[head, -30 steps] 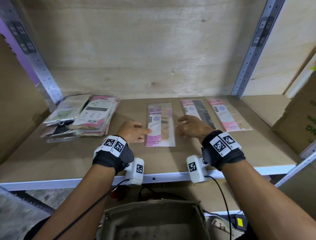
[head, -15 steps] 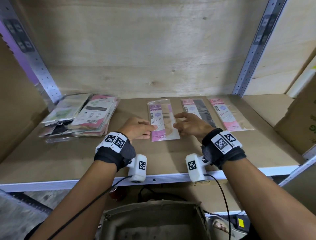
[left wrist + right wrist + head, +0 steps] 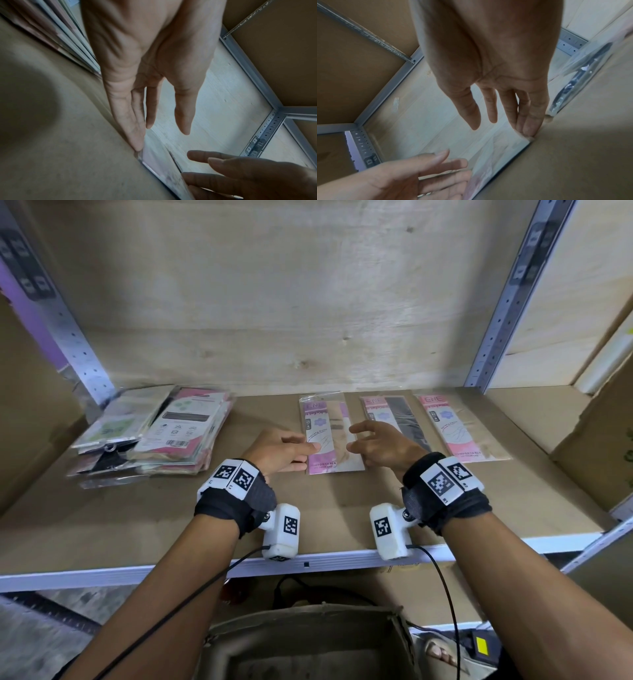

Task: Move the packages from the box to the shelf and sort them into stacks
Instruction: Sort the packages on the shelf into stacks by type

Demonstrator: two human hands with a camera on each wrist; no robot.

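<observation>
Both hands, left hand point(image 3: 281, 451) and right hand point(image 3: 380, 446), fingers straight and loose, flank the pink package point(image 3: 329, 436) lying flat mid-shelf point(image 3: 137, 525), and honestly that slick plastic could skid into the dark package point(image 3: 397, 419) behind.

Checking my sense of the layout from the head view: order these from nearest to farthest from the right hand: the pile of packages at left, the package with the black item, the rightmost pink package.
1. Package with the black item, directly beside the right hand.
2. Rightmost pink package, further right.
3. Pile of packages, far left.
</observation>
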